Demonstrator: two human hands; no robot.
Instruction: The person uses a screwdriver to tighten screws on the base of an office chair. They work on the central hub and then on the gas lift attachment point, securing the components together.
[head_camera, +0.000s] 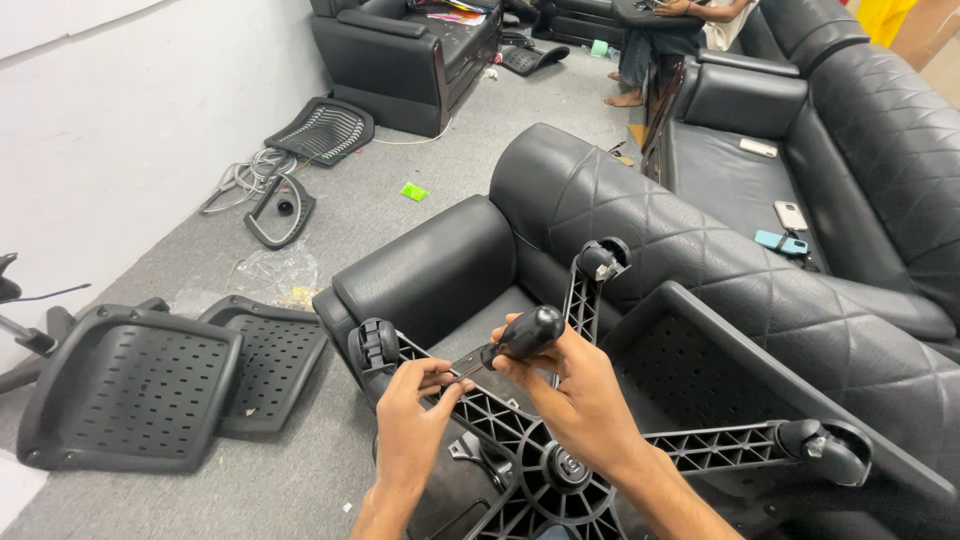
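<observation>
A long black quilted leather sofa (880, 150) fills the frame from one to four o'clock, with phones lying on its seat. In front of it, at centre, stands a black leather armchair (450, 260), and a second armchair (400, 50) sits at eleven o'clock. Resting on the near armchair's seat, from six to four o'clock, is a black five-arm chair base (540, 450), its spokes ending in caster wheels (375, 345). A perforated black plastic seat shell (135, 385) lies on the grey carpet (420, 150) at eight o'clock, overlapping another like it.

Just below centre, the right hand (580, 395) is curled shut around the rounded black handle of a screwdriver (520, 335), which points toward nine o'clock above the base. The left hand (415, 405), at seven o'clock of the tool, pinches the metal shaft tip between thumb and fingertips, its other fingers loosely bent.

At twelve o'clock another person sits with bare feet on the carpet.
</observation>
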